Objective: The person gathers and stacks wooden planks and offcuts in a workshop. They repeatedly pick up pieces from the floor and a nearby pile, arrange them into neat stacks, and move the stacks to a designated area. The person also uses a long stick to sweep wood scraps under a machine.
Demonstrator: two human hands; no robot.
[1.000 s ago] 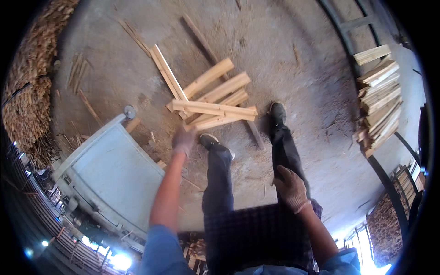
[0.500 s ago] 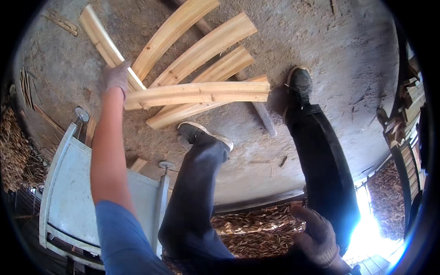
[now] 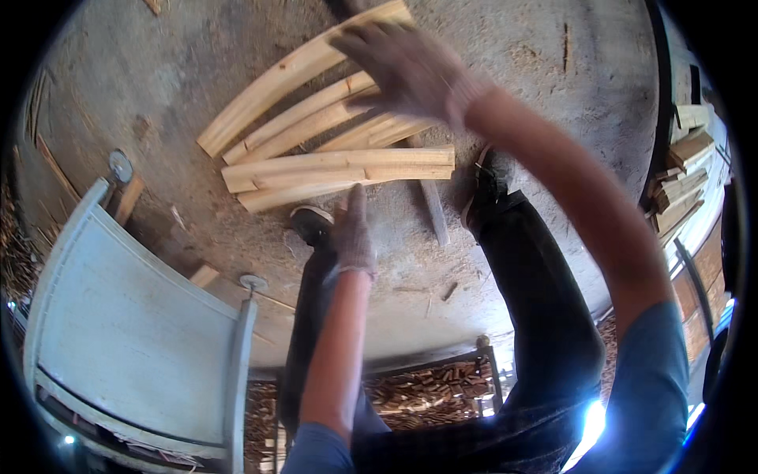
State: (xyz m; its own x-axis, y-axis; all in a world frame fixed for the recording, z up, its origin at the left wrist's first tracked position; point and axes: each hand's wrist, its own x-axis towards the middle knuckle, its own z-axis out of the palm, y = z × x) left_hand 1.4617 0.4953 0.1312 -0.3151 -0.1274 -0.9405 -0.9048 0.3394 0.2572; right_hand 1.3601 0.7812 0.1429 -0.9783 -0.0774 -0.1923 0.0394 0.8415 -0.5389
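Observation:
Several pale curved wooden boards lie fanned on the ground ahead of me. The nearest curved board (image 3: 316,168) lies crosswise over the near end of the fan, and the farthest curved board (image 3: 272,83) arcs up toward the top. My right hand (image 3: 414,75), in a light work glove, reaches over the far right ends of the boards with its fingers spread, partly smeared by motion. Beside the near edge of the closest board is my gloved left hand (image 3: 355,241), its fingers stretched forward. Neither hand grips a board.
A round pole (image 3: 430,207) runs beneath the boards. My shoes (image 3: 312,223) stand close to them. At left is a pale metal stand (image 3: 142,316) with round feet; stacked wood pieces (image 3: 683,178) lie at far right. Wood scraps (image 3: 426,387) fill the area behind me.
My left hand has let go of the slanting board at the left and moved right and nearer. That board no longer sticks out there. My right hand has swung from beside my leg to over the boards.

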